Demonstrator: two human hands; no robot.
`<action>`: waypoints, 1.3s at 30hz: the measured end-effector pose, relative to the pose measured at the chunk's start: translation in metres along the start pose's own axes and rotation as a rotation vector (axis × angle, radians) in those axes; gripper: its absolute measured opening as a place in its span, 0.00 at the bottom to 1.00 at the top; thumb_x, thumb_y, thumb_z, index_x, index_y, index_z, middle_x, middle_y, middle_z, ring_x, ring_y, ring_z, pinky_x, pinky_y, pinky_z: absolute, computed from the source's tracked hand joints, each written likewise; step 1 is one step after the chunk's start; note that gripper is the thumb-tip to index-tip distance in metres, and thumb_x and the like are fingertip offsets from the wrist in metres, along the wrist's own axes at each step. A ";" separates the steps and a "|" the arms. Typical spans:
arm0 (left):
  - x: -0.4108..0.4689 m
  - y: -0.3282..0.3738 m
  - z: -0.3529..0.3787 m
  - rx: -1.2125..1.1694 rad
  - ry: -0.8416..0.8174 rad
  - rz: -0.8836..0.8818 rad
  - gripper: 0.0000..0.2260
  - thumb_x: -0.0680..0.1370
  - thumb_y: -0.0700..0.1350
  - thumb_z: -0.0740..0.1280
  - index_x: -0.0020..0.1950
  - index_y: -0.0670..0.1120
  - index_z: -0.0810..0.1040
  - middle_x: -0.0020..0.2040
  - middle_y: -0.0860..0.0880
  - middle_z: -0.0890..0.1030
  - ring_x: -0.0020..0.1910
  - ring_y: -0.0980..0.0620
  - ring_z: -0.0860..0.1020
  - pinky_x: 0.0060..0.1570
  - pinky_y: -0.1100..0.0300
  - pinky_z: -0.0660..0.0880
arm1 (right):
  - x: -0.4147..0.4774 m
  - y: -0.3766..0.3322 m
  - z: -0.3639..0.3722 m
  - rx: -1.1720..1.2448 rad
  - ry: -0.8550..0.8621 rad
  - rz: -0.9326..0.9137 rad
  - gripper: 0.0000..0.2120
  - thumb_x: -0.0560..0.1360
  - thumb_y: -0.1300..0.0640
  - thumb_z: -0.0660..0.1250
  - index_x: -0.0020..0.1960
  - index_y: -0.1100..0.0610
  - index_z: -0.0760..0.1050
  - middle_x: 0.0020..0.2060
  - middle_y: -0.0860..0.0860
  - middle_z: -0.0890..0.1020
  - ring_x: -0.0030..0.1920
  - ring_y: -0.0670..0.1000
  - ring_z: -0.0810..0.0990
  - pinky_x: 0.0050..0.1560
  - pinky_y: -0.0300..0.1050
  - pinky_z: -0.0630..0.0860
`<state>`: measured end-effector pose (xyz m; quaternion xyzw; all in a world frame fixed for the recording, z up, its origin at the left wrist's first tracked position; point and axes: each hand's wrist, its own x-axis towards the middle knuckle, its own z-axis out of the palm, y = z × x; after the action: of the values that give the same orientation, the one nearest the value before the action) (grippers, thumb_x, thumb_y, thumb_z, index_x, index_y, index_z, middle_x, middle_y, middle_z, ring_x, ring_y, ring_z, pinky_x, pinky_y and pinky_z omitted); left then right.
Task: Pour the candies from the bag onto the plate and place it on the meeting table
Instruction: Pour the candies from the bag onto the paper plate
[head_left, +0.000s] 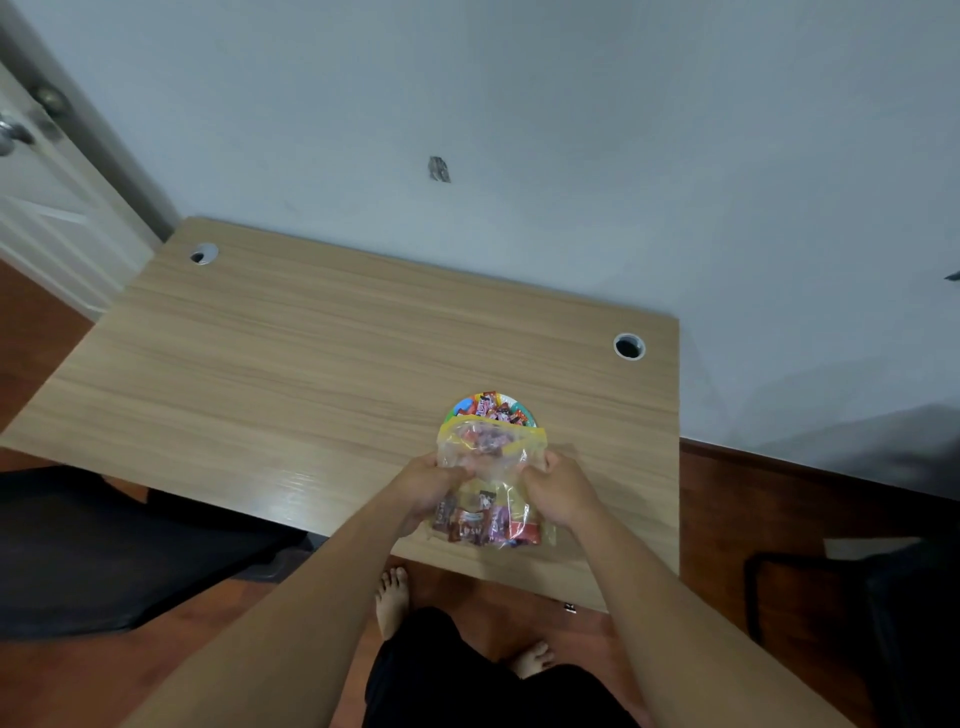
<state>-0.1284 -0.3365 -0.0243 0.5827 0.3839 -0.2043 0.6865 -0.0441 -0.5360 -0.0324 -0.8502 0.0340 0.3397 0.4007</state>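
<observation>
A light wood-grain desk (311, 353) stands against a pale wall, a round cable hole (629, 346) near its far right corner. Over its near edge, the left hand (431, 486) and right hand (561, 491) each pinch a side of a clear zip bag (491, 483) with a yellow seal strip, its open mouth tipped toward a colourful plate (511, 402). Wrapped candies (485, 522), red, brown and purple, bunch in the bag's near end; a few lie on the plate
</observation>
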 end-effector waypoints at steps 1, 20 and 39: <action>0.000 0.000 0.000 -0.007 -0.004 -0.001 0.13 0.81 0.44 0.75 0.65 0.44 0.84 0.54 0.43 0.91 0.51 0.43 0.91 0.48 0.50 0.87 | 0.001 0.000 0.001 0.005 0.004 0.002 0.14 0.80 0.52 0.66 0.62 0.55 0.82 0.54 0.52 0.88 0.49 0.52 0.86 0.46 0.45 0.78; 0.005 0.003 -0.007 -0.029 0.024 0.067 0.11 0.81 0.41 0.74 0.62 0.41 0.87 0.57 0.39 0.90 0.56 0.40 0.88 0.61 0.42 0.84 | 0.003 -0.009 0.005 -0.047 0.082 -0.069 0.11 0.80 0.53 0.67 0.51 0.57 0.86 0.45 0.54 0.89 0.48 0.58 0.87 0.51 0.51 0.81; -0.028 0.087 -0.041 -0.179 0.079 0.337 0.17 0.82 0.59 0.71 0.57 0.46 0.87 0.54 0.49 0.91 0.54 0.49 0.89 0.51 0.52 0.81 | -0.028 -0.065 -0.041 0.234 0.007 -0.173 0.32 0.73 0.26 0.70 0.49 0.56 0.89 0.42 0.59 0.89 0.38 0.45 0.83 0.50 0.51 0.83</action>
<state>-0.0948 -0.2809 0.0523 0.5829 0.3242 -0.0282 0.7445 -0.0212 -0.5265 0.0458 -0.7986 0.0012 0.2948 0.5247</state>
